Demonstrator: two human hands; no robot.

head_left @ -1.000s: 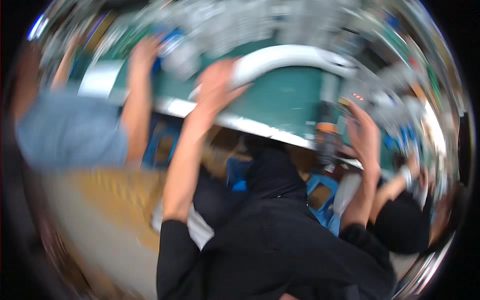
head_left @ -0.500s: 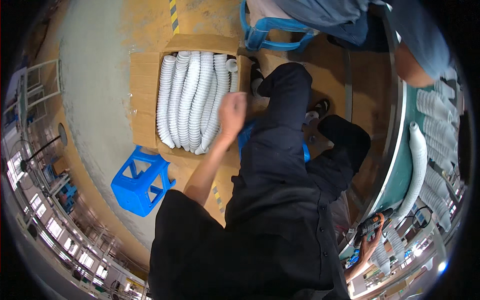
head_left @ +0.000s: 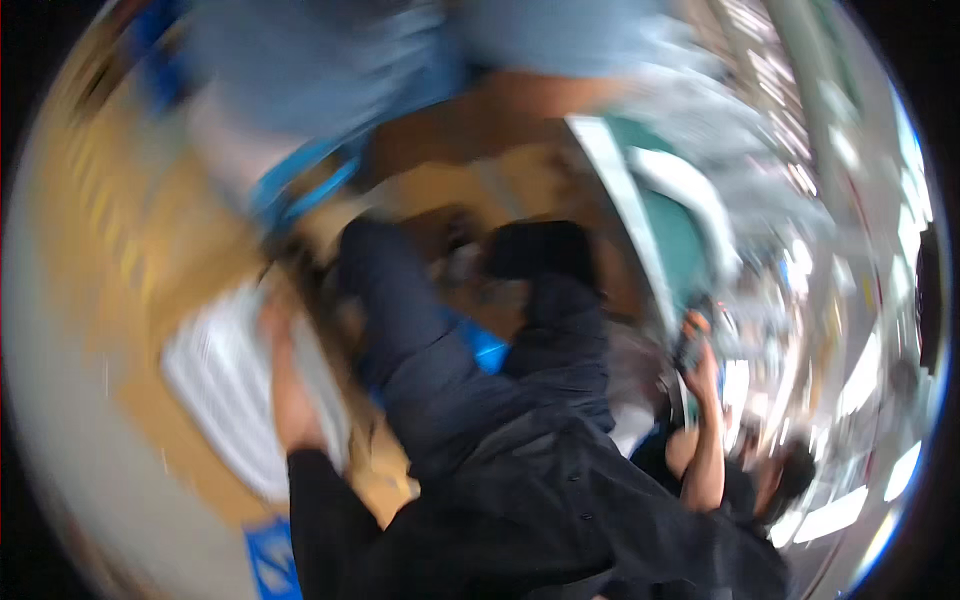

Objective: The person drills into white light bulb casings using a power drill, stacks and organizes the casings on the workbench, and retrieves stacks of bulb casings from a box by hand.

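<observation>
At the edge of the open cardboard box, my left hand reaches over the white corrugated hoses packed inside. Motion blurs its fingers, so I cannot make out whether they grip a hose. On my right, beside the green-topped table, my right hand is closed round a black and orange power tool that looks like a cordless drill. A single white hose lies curved on the table beyond it.
Across from me sits a person in blue-grey clothes on a blue stool. Another blue stool stands near the box's lower end. More pale hoses lie on the table's far side. A dark-haired person is at the lower right.
My view has swung to the right, shifting the box leftward and blurring everything. My left arm still reaches to the box, and the tool remains in my right hand.
</observation>
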